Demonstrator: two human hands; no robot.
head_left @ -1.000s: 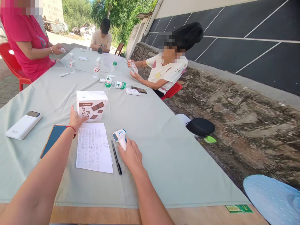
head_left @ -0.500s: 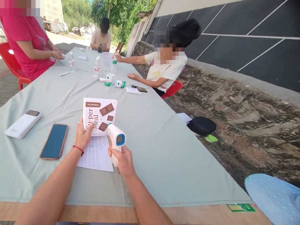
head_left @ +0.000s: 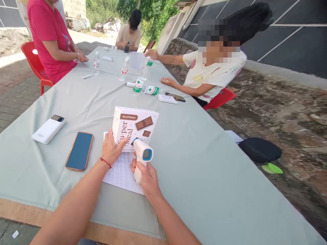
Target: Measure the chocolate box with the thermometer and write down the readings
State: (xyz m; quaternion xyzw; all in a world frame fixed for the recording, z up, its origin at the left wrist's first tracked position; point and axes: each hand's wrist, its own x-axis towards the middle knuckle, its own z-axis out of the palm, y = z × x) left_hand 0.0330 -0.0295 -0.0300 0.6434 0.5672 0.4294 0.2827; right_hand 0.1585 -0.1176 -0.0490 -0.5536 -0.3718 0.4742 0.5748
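"Pinching or spread, that left hand (head_left: pixel 111 149)?"

"Pinching: thumb on the front, the rest round the left side, at the lower left of the white box (head_left: pixel 138 124). It stands nearly upright, lettered face towards us; I can't tell whether it rests or hangs just above the table."

"And the right hand (head_left: pixel 148 178)?"

"Wrapped about the handle of a white thermometer (head_left: pixel 140 151), its blue-rimmed screen facing us and its nose towards the box. Whether the two touch, I can't tell."

"Take the box as the dial's centre, twelve at the far end."

"Then a written sheet (head_left: pixel 122 173) lies at six, partly under the hands. Between eight and nine is a phone (head_left: pixel 79 151) in a brown case, with a white power bank (head_left: pixel 49 129) at nine. A green-capped bottle (head_left: pixel 139 83) stands at twelve, another bottle (head_left: pixel 152 90) on its side just beside it."

"People?"

"One in a patterned top (head_left: pixel 208 73) at two, an arm stretched towards a clear tub (head_left: pixel 136 60); one in pink (head_left: pixel 52 39) between ten and eleven."
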